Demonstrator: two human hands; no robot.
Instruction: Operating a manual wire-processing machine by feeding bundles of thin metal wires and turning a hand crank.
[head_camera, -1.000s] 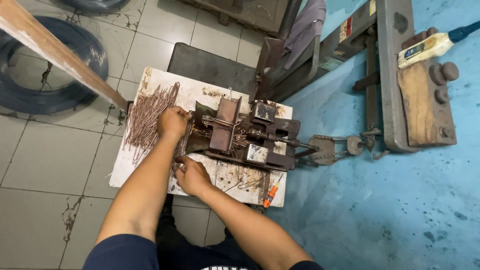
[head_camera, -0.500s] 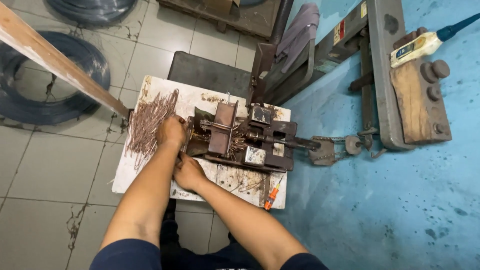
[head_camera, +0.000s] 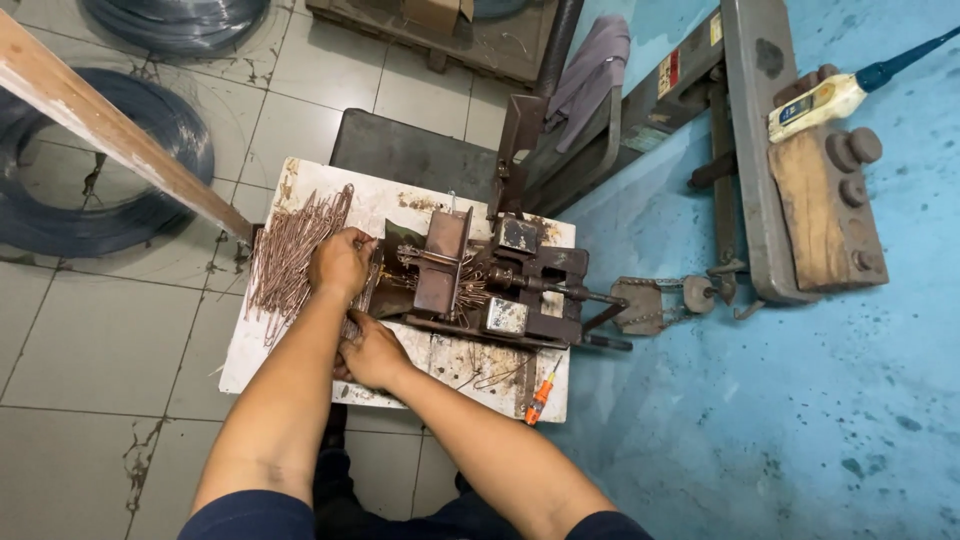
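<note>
The left hand (head_camera: 340, 262) lies curled, grip pressed down on the bent copper-coloured wire pieces (head_camera: 290, 255) heaped at the left of the stained white surface (head_camera: 255, 350), while the right hand (head_camera: 370, 350) sits just below it with its grip closed at the left end of the rusty bending jig (head_camera: 490, 285); what its fingers pinch cannot be told. An orange-tipped tool (head_camera: 538, 397) lies near the surface's front edge. A cream bottle with a blue label (head_camera: 815, 105) rests on the wooden block (head_camera: 825, 215), and a small red-and-white sticker (head_camera: 668, 72) marks the grey machine frame (head_camera: 755, 150).
</note>
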